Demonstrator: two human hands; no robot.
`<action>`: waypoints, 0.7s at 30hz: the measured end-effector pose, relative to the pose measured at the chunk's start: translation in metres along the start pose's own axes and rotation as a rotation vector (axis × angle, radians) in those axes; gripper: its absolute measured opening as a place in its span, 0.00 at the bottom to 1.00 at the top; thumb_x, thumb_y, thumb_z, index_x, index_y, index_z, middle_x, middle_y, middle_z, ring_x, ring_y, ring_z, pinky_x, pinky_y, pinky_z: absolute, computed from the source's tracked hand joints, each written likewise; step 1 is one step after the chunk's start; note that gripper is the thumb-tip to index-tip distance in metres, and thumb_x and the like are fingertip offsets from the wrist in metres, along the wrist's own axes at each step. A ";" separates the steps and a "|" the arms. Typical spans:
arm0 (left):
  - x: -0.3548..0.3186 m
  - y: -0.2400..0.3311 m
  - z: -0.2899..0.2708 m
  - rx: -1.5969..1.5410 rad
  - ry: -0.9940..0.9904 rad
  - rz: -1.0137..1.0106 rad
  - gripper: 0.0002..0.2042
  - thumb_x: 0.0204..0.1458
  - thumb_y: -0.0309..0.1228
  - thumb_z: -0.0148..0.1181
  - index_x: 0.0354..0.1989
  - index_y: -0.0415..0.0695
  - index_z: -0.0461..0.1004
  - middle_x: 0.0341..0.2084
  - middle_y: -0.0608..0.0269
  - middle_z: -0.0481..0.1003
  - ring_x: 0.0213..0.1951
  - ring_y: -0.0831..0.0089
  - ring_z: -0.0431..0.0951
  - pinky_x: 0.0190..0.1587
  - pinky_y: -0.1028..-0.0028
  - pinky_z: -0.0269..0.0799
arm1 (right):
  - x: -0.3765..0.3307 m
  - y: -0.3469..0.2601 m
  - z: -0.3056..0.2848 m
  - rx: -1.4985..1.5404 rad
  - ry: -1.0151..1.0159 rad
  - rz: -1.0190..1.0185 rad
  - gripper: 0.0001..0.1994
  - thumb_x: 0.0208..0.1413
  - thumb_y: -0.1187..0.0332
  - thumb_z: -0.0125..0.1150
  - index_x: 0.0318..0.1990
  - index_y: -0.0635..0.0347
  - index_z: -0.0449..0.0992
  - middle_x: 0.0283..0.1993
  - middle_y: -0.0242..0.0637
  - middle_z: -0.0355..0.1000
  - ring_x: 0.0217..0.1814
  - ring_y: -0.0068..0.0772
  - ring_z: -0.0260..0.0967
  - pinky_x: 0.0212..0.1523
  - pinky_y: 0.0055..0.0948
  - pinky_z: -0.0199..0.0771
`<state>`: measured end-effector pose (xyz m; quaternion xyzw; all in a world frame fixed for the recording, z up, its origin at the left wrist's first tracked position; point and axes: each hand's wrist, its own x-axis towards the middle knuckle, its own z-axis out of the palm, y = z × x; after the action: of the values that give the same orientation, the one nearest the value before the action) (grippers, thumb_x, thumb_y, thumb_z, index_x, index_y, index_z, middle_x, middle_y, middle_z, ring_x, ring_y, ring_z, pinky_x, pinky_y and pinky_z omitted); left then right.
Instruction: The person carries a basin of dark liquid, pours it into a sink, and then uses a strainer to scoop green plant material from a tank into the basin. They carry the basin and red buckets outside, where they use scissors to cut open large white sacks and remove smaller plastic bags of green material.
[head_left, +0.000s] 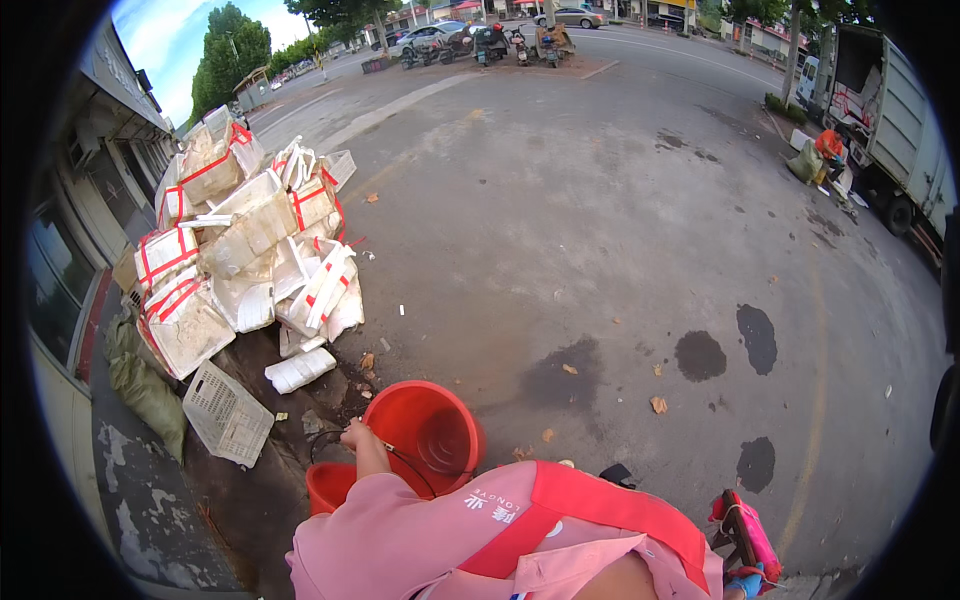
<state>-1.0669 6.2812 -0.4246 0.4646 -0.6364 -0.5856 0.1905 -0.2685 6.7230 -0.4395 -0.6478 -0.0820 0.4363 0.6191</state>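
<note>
My bare left hand (pixel 355 435) is closed at the dark wire handle (pixel 400 462) of a large red bucket (pixel 428 430), which leans so that its inside shows. Just below that hand, a smaller red bucket (pixel 328 486) is partly covered by my pink sleeve. At the lower right, my right hand (pixel 746 582), in a blue glove, grips what looks like a small wooden stool with a pink pad (pixel 752 538). Only part of that hand shows at the edge, and its fingertips are hidden.
Dirty white foam boxes (pixel 245 230) with red tape form a tall pile on the left. Near it lie a pale plastic crate (pixel 228 415) and a filled sack (pixel 145 385). A truck (pixel 915 140) stands far right, beside a person in orange (pixel 830 145). Dark stains (pixel 700 355) mark the pavement.
</note>
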 end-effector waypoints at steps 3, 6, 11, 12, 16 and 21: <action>-0.089 -0.017 0.127 0.111 -0.070 -0.096 0.08 0.39 0.31 0.55 0.18 0.40 0.65 0.09 0.63 0.66 0.10 0.71 0.65 0.13 0.73 0.62 | 0.046 0.016 0.061 0.022 0.105 -0.041 0.06 0.46 0.70 0.54 0.32 0.61 0.71 0.26 0.35 0.68 0.23 0.31 0.65 0.24 0.31 0.67; -0.206 0.006 0.188 0.200 -0.250 -0.230 0.08 0.44 0.31 0.51 0.23 0.39 0.65 0.15 0.64 0.66 0.15 0.74 0.65 0.15 0.73 0.63 | 0.092 0.024 0.146 -0.008 0.255 -0.276 0.06 0.42 0.77 0.55 0.30 0.62 0.71 0.25 0.31 0.67 0.21 0.26 0.62 0.20 0.26 0.64; -0.311 0.019 0.364 0.023 -0.298 -0.114 0.11 0.42 0.33 0.53 0.19 0.39 0.62 0.14 0.65 0.64 0.15 0.75 0.63 0.15 0.74 0.61 | 0.141 0.017 0.316 0.224 0.285 -0.102 0.06 0.42 0.78 0.56 0.30 0.58 0.70 0.27 0.32 0.68 0.24 0.29 0.65 0.23 0.28 0.67; -0.321 0.018 0.394 -0.001 -0.300 -0.098 0.11 0.42 0.33 0.53 0.19 0.39 0.62 0.14 0.65 0.64 0.15 0.75 0.63 0.15 0.74 0.61 | 0.152 0.019 0.350 0.228 0.300 -0.041 0.06 0.43 0.78 0.56 0.30 0.60 0.70 0.28 0.33 0.68 0.23 0.30 0.65 0.23 0.28 0.67; -0.396 -0.001 0.523 -0.041 -0.323 -0.101 0.11 0.42 0.33 0.53 0.18 0.39 0.62 0.14 0.65 0.64 0.15 0.75 0.62 0.15 0.75 0.60 | 0.212 0.023 0.516 0.232 0.384 -0.052 0.05 0.44 0.77 0.53 0.23 0.54 0.68 0.20 0.29 0.66 0.15 0.24 0.61 0.14 0.25 0.60; -0.500 0.005 0.671 -0.027 -0.352 -0.069 0.11 0.42 0.33 0.53 0.18 0.39 0.62 0.13 0.65 0.63 0.14 0.76 0.62 0.14 0.75 0.59 | 0.304 0.030 0.697 0.209 0.262 0.112 0.12 0.49 0.73 0.47 0.15 0.47 0.62 0.07 0.27 0.57 0.05 0.25 0.51 0.04 0.24 0.44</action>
<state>-1.3487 7.0695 -0.4317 0.3741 -0.6356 -0.6725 0.0622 -0.5623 7.4216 -0.5042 -0.6346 0.0815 0.3882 0.6633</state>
